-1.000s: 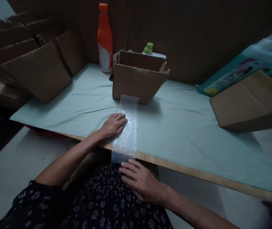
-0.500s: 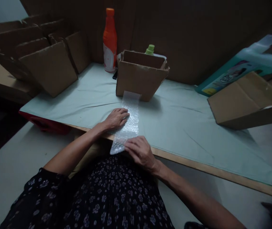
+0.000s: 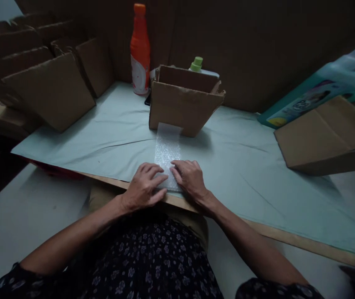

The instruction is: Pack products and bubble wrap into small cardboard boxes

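A narrow strip of bubble wrap lies along the table in front of me, its far end against the foot of a cardboard box. The near end rests on the tabletop and looks folded over, close to the front edge. My left hand touches its left side with fingers spread. On the other side my right hand has its fingers bent, thumb and forefinger close together on the wrap's right edge. Both palms and part of the near end are hidden from view.
An orange bottle and a green-capped bottle stand behind the box. Several cardboard boxes stand at left. To the right are a teal jug and another cardboard box. The table's wooden edge runs before me.
The bubble wrap's near end, which hung past the table edge in my right hand, now lies on the tabletop. My right hand moved forward; my left hand came back nearer the edge.
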### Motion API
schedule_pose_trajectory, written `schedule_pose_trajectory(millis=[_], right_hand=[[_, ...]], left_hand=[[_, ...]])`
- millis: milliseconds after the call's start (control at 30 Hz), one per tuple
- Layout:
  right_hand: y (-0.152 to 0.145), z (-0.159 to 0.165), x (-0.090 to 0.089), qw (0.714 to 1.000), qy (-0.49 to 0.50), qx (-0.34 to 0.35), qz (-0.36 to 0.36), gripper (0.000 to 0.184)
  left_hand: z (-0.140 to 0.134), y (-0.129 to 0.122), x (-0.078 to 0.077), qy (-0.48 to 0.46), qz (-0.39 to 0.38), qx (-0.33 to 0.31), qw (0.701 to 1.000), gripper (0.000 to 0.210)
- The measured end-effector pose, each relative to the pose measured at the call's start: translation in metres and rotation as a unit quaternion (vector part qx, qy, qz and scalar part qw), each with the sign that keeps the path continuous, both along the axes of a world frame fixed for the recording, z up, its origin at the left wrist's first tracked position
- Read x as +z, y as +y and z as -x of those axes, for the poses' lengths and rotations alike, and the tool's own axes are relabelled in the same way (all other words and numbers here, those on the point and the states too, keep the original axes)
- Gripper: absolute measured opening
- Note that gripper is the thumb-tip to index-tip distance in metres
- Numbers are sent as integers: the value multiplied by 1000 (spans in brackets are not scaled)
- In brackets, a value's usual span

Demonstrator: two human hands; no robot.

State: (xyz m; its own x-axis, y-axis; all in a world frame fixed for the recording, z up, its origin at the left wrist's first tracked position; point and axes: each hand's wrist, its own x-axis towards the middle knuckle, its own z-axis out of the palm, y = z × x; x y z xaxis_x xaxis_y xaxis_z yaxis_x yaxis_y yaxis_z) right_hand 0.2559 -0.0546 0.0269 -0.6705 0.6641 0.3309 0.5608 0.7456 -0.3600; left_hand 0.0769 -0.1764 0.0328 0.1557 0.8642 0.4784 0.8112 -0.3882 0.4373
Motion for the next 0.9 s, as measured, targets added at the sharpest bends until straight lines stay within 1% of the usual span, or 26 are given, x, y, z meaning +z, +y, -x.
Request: schedule_pose_trajectory(millis=[100,167,233,300,367,433,467,567,600,633,667,733,800,900], right_hand=[[-6,-11,4,999,-15,7,-45,25],[-14,-25,11,997,-5,39,-62,28],[-21,-38,16,994,-1,92,-53,31],[-25,-46,18,990,-11,135,-39,34],[-25,-48,16,988,-13,150,-27,28],[-24,-47,13,989,7,146,2,20],[-23,-46,12,989,20,142,26,21],[-21,-44,14,985,47,116,115,22],[-21,-45,16,986,54,103,123,22],[-21,-46,17,988,62,88,111,22],[-21,-47,19,991,69,76,83,22],[-22,-50,20,995,76,71,4,24],[-23,-52,20,993,48,97,-49,26],[-24,-50,16,988,-15,139,-64,27]], left_hand=[[-4,2,-5,22,50,-28,998,29],[-1,5,-6,20,63,-37,997,32],[2,7,-5,25,65,-52,996,35],[4,6,-4,29,62,-60,996,34],[3,4,-3,26,49,-58,997,28],[1,2,-1,7,30,-54,998,21],[-1,1,0,-12,24,-52,998,21],[-5,1,2,-77,43,-22,996,21],[-6,3,2,-87,54,-2,995,21],[-8,5,2,-86,63,19,994,21],[-8,8,1,-75,67,40,994,21],[-9,14,-2,-34,69,67,995,22],[-10,19,-5,0,70,83,994,26],[-9,19,-4,5,46,88,995,30]])
